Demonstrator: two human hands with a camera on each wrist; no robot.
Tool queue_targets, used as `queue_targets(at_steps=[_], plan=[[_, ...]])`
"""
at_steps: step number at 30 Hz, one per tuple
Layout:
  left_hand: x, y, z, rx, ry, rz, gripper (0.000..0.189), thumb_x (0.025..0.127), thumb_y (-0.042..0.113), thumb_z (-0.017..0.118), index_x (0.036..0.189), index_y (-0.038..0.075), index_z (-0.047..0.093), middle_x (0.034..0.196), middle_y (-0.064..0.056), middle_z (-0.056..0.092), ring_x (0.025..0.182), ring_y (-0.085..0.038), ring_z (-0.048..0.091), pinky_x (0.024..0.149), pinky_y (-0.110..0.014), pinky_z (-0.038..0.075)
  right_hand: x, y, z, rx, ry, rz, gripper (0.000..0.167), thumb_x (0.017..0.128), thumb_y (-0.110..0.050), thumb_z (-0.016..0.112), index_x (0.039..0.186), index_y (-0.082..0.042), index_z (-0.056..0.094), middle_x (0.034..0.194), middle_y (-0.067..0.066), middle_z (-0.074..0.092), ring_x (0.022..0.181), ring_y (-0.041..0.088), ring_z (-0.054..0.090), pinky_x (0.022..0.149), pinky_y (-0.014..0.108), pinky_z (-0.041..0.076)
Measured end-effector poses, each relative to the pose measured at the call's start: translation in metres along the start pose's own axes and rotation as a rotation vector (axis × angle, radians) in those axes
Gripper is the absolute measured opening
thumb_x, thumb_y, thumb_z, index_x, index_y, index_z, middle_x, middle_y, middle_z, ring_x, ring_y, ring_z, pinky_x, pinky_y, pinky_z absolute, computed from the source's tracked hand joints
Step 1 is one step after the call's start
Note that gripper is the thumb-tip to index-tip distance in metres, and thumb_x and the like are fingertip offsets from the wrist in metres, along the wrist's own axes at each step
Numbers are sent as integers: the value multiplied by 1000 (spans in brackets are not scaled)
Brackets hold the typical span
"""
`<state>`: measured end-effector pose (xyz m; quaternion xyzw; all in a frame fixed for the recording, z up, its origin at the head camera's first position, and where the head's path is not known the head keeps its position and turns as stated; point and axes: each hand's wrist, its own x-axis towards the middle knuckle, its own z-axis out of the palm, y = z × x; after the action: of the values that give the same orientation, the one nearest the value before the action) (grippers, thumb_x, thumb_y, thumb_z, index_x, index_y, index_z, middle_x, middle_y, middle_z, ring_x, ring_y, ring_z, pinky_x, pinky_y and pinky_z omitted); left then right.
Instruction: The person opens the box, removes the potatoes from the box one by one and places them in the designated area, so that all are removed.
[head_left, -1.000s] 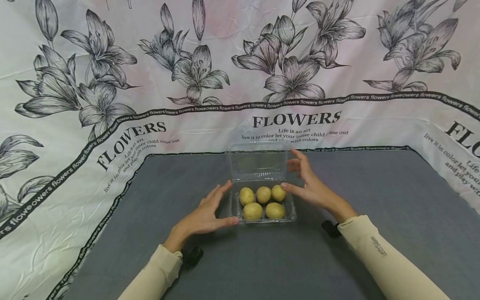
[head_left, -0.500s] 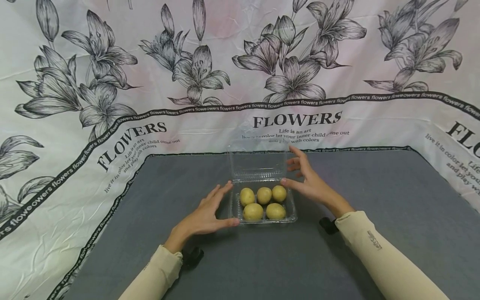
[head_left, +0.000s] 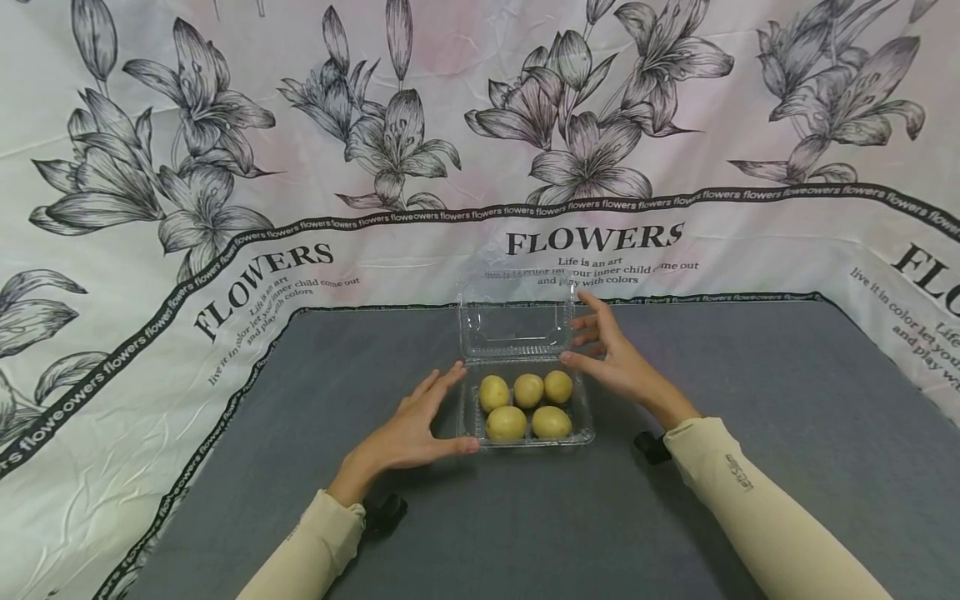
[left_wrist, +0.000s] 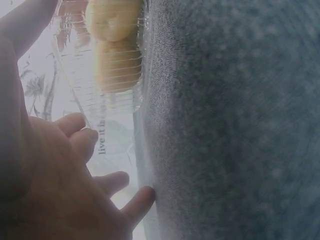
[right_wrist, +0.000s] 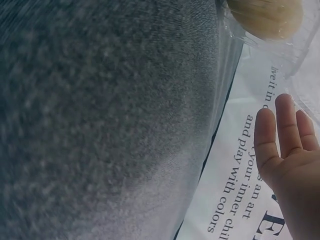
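Note:
In the head view a clear plastic clamshell box (head_left: 468,417) stands on the table with its lid (head_left: 516,325) raised at the back. Several yellow, roundish fruits (head_left: 506,423) lie in its base in two rows. My left hand (head_left: 408,429) spans the box's left side, thumb near the front corner, forefinger near the back corner. My right hand (head_left: 622,358) is at the lid's right edge, forefinger near its upper corner and thumb near the hinge. Fingers of both hands are extended and spread; exact contact is hard to tell. The left wrist view shows two fruits (left_wrist: 117,65) through the ribbed wall.
A grey cloth (head_left: 517,525) covers the table. Behind and beside it hangs a white curtain (head_left: 420,250) with printed flowers and lettering, close behind the raised lid. Dark wrist cameras (head_left: 386,515) sit under both cuffs.
The lid has tipped further up and back, its top edge now higher against the curtain. My right hand has shifted slightly up and left with it. The left hand has stayed almost still.

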<state>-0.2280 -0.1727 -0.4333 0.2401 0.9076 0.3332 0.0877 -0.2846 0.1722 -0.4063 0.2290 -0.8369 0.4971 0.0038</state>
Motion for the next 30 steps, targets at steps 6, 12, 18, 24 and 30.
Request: queue_targets(at_steps=[6, 12, 18, 24, 30], plan=[[0, 0, -1, 0, -3, 0, 105, 86, 58, 76, 165, 32, 12, 172, 13, 5, 161, -33, 0, 119, -73, 8, 2, 1, 2, 19, 1, 60, 88, 102, -19, 63, 165, -23, 3, 151, 25, 36, 125, 38, 51, 98, 54, 46], [-1, 1, -1, -1, -2, 2, 105, 85, 57, 76, 165, 33, 12, 172, 13, 6, 161, -33, 1, 120, -73, 9, 3, 4, 3, 41, -6, 93, 80, 101, -19, 65, 164, -11, 16, 154, 24, 37, 123, 36, 53, 94, 42, 50], [-1, 0, 0, -2, 0, 4, 106, 85, 58, 76, 165, 34, 10, 173, 11, 6, 161, -33, 2, 120, -73, 9, 3, 8, 3, 36, -17, 111, 83, 97, -14, 67, 163, -5, 17, 154, 26, 37, 121, 37, 55, 92, 37, 49], [0, -1, 1, -6, -9, 3, 107, 86, 58, 76, 165, 34, 8, 173, 11, 4, 161, -31, 1, 121, -71, 7, 1, 11, 4, 7, -70, 142, 82, 99, -18, 66, 162, -1, 17, 157, 27, 33, 122, 39, 56, 99, 52, 49], [-1, 0, 0, -16, -21, -6, 107, 86, 58, 75, 166, 32, 8, 172, 12, 3, 161, -31, 1, 121, -71, 7, -1, 13, 4, -21, -102, 167, 80, 101, -23, 63, 162, -1, 17, 162, 26, 29, 124, 39, 57, 101, 57, 49]])
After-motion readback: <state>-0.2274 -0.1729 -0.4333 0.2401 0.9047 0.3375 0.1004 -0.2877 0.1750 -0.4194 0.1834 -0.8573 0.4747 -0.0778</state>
